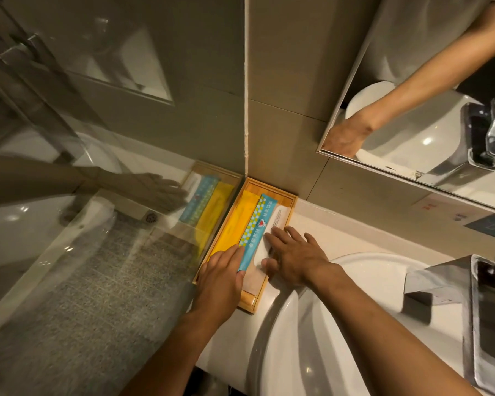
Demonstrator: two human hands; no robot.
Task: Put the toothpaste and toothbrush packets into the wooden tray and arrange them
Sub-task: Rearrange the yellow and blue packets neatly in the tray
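A wooden tray point(290, 200) sits on the white counter in the corner against the tiled wall and a glass panel. Three long packets lie side by side in it: a yellow packet point(236, 221) on the left, a blue patterned packet point(255, 224) in the middle, a white packet point(277, 221) on the right. My left hand point(220, 281) lies flat on the near ends of the yellow and blue packets. My right hand point(295, 255) rests flat with spread fingers on the white packet and the tray's right rim. Neither hand grips anything.
A white basin point(340, 324) lies right of the tray, with a chrome tap point(480, 318) at the far right. A mirror point(429, 81) hangs above. The glass panel point(97, 224) on the left reflects the tray and my arm.
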